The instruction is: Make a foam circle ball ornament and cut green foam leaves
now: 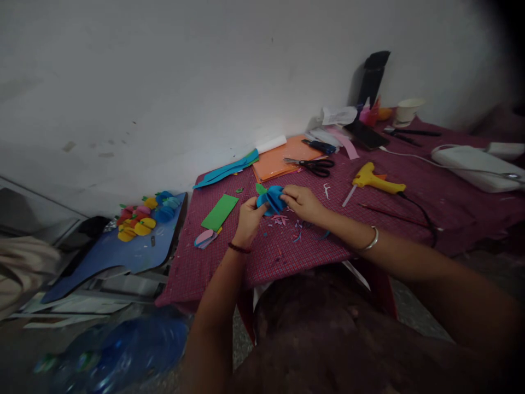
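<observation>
Above the table's front half, I hold a blue folded-paper fruit (272,199) with a green paper leaf (260,189) on top. My left hand (251,219) pinches its left side, fingers closed on it. On the other side, the fingertips of my right hand (301,201) grip its blue folds. Under and around the hands lie pink and blue paper scraps (279,220). A green paper rectangle (220,212) rests left of my left hand, and small cut paper shapes (205,238) are just below it.
Black-handled scissors (315,166) lie on orange sheets (266,164). To the right are a yellow glue gun (379,179), a pencil (394,215), a phone (366,135) and a white box-like device (471,167). Several finished paper fruits (137,219) sit on a blue board (135,257) at left.
</observation>
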Motion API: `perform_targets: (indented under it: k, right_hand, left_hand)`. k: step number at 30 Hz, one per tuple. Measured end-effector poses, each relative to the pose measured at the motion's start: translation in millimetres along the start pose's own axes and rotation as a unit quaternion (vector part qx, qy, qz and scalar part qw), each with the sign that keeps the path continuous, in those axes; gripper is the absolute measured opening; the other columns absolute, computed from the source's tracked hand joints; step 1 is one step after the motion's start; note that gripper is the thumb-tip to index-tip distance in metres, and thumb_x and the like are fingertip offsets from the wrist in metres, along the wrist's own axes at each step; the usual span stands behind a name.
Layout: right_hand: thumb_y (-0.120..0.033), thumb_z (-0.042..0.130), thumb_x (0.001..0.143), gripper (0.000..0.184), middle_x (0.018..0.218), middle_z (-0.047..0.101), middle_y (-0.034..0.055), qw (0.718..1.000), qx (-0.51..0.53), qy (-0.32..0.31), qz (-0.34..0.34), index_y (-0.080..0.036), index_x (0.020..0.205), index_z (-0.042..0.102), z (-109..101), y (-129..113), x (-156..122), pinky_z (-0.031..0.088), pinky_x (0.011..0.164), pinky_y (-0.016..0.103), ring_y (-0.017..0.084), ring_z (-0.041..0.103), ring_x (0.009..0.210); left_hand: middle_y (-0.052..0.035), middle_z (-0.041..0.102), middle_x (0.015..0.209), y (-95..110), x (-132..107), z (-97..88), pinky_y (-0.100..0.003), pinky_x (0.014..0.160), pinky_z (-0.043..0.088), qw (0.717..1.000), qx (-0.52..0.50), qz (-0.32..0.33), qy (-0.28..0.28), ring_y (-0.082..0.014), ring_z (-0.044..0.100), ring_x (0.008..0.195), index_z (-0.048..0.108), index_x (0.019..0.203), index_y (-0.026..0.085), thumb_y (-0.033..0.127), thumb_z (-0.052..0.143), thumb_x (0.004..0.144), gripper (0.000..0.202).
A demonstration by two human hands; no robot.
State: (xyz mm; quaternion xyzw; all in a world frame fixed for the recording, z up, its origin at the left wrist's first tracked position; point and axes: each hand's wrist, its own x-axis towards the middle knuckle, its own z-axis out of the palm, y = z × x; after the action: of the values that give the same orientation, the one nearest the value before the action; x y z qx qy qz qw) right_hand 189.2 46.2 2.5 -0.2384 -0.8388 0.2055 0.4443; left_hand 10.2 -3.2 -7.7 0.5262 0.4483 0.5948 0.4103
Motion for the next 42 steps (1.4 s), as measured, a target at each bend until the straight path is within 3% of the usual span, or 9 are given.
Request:
perform_targets:
  k: [3,5,7,13,18,25,29,33,42]
  right_hand:
    - [-0.022,0.053,0.084,0.004,0.084,0.056,0.0049,0.999,-0.003,0.045,-0.006,-0.020,0.085,0.056,1.0,-0.9,-1.7,0.042,0.068,0.031,0.018,0.053,0.076]
    - [-0.017,0.057,0.078,0.033,0.106,0.056,0.0087,0.997,-0.003,0.083,0.003,-0.020,0.111,0.054,1.6,-0.3,-2.4,0.047,0.069,0.033,0.019,0.055,0.081]
    - [-0.014,0.059,0.076,0.046,0.116,0.052,0.0103,0.995,-0.004,0.103,-0.003,-0.023,0.120,0.049,1.4,0.6,-2.8,0.050,0.070,0.034,0.020,0.057,0.086]
    - [-0.020,0.052,0.085,0.011,0.128,0.046,0.0111,0.993,-0.016,0.082,-0.080,-0.022,0.095,0.058,-4.4,-2.5,-3.1,0.043,0.100,0.048,0.026,0.048,0.120]
    - [-0.040,0.062,0.081,0.025,0.133,0.046,0.0136,0.996,-0.028,0.053,-0.073,-0.021,0.097,0.060,-5.6,-6.4,-3.4,0.038,0.104,0.053,0.033,0.044,0.127]
    - [-0.016,0.058,0.076,0.012,0.126,0.054,0.0145,0.994,-0.076,0.065,-0.050,-0.019,0.087,0.060,-0.3,1.1,-2.6,0.043,0.100,0.049,0.030,0.051,0.119]
    - [-0.018,0.060,0.077,0.010,0.121,0.057,0.0126,0.993,-0.092,0.066,-0.041,-0.019,0.086,0.063,2.5,6.1,-1.8,0.044,0.096,0.050,0.030,0.053,0.115]
    - [-0.019,0.061,0.078,0.005,0.119,0.059,0.0111,0.990,-0.109,0.067,-0.051,-0.020,0.082,0.064,4.4,5.6,-2.2,0.046,0.093,0.047,0.028,0.055,0.112]
    - [-0.015,0.058,0.077,0.006,0.122,0.059,0.0109,0.989,-0.104,0.066,-0.081,-0.020,0.079,0.063,1.1,-5.6,-5.7,0.043,0.093,0.045,0.027,0.054,0.114]
  left_hand:
    - [0.0056,0.052,0.056,3.1,-1.1,1.4,-0.020,0.051,0.038,1.000,-0.003,0.007,0.002,-0.0066,0.045,0.050,0.054,0.062,0.016,0.040,0.077,0.068,0.033]
    - [0.0055,0.052,0.056,4.5,-1.9,2.9,-0.020,0.052,0.038,1.000,-0.003,0.007,0.001,-0.0065,0.046,0.050,0.054,0.062,0.016,0.040,0.077,0.068,0.033]
    - [0.0055,0.053,0.056,4.9,-2.5,4.4,-0.020,0.052,0.039,1.000,-0.002,0.003,-0.001,-0.0065,0.047,0.050,0.055,0.063,0.016,0.040,0.077,0.067,0.033]
    - [0.0064,0.053,0.056,5.6,-3.0,6.6,-0.019,0.051,0.041,1.000,0.003,0.002,0.008,-0.0063,0.048,0.049,0.054,0.064,0.016,0.039,0.076,0.068,0.032]
    - [0.0060,0.053,0.057,5.4,-2.9,5.8,-0.020,0.051,0.040,1.000,0.013,0.012,0.019,-0.0065,0.047,0.049,0.054,0.064,0.017,0.037,0.074,0.071,0.029]
    - [0.0054,0.051,0.058,3.8,-3.2,4.6,-0.021,0.053,0.036,0.996,0.069,0.045,0.047,-0.0077,0.044,0.054,0.053,0.063,0.017,0.028,0.069,0.074,0.022]
    - [0.0043,0.050,0.061,6.1,-8.5,8.3,-0.023,0.058,0.036,0.960,0.218,0.157,0.077,-0.0095,0.046,0.059,0.053,0.062,0.018,0.018,0.063,0.078,0.019]
    - [0.0005,0.058,0.073,6.1,-14.6,11.8,-0.025,0.066,0.041,0.906,0.316,0.279,0.039,-0.0122,0.055,0.072,0.054,0.067,0.019,0.016,0.059,0.083,0.017]
    - [-0.0021,0.063,0.084,7.7,-19.0,15.0,-0.026,0.070,0.045,0.883,0.335,0.323,0.056,-0.0140,0.059,0.080,0.057,0.083,0.020,0.017,0.057,0.086,0.004]
